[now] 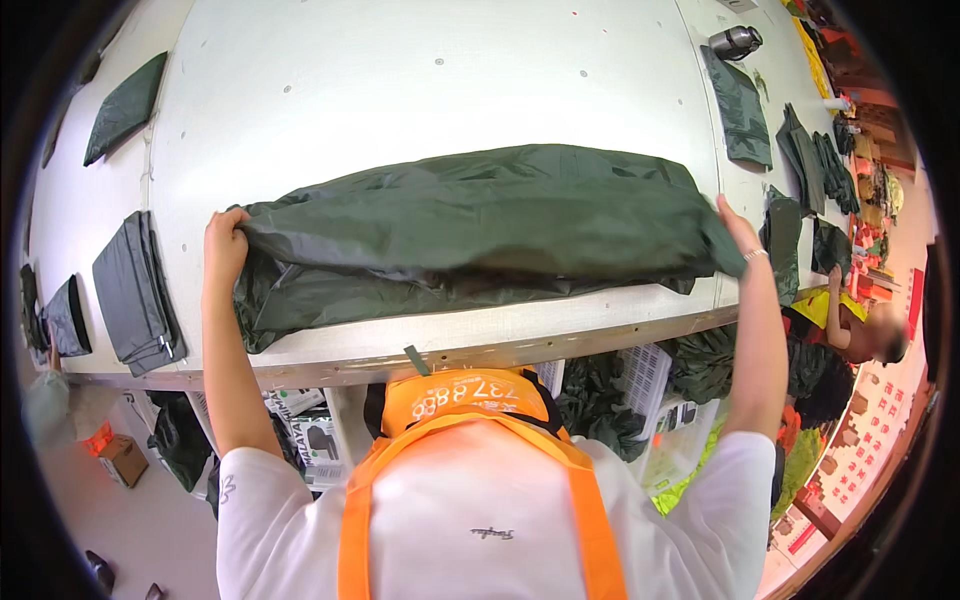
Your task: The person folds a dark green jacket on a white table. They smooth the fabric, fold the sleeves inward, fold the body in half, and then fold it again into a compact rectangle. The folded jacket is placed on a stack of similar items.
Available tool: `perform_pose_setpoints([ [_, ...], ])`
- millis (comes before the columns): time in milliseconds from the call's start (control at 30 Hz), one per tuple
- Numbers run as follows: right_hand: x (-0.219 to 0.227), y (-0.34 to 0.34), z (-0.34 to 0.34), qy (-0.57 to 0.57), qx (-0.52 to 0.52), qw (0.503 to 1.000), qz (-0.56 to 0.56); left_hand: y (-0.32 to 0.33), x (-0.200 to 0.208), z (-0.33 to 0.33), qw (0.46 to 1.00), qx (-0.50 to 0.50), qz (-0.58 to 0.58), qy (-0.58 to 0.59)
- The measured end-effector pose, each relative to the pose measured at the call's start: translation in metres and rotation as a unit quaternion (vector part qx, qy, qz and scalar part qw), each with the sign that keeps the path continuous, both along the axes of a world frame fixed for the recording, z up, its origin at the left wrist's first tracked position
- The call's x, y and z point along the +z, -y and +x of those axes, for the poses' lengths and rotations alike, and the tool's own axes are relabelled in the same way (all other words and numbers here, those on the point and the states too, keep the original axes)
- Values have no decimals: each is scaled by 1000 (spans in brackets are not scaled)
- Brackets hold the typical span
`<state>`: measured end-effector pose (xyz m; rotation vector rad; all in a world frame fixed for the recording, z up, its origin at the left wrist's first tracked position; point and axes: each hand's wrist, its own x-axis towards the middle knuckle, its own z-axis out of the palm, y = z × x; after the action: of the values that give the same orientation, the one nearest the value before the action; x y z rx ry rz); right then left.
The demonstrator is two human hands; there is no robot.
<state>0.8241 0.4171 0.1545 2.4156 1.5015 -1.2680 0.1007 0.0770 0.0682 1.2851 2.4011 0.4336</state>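
Stretching across the white surface [420,70], a dark green garment [480,225] is held at both ends. Its nine o'clock end is gripped by the left hand [225,245], fingers [236,218] curled over the bunched edge. Its three o'clock end is pinned under the right hand [742,232], whose fingers lie against the fabric. A folded dark piece [138,295] lies farther toward nine o'clock.

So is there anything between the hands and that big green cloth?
No, nothing visible. The left hand grips one end of the dark green cloth and the right hand holds the other end, both directly on the fabric over the white table.
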Motion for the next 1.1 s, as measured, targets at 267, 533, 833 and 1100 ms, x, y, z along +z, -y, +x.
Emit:
perform_pose_setpoints([
  [267,-5,51,-42,-335,-71,930,134,-52,67,174,966,-199,127,-102],
  [533,8,51,-53,-383,53,871,302,-33,19,215,986,-160,-27,-29],
  [833,-3,63,-87,14,272,844,463,-10,34,160,984,-88,48,-149],
  [1100,-150,75,-69,190,323,852,366,14,-85,69,955,65,-78,-277],
])
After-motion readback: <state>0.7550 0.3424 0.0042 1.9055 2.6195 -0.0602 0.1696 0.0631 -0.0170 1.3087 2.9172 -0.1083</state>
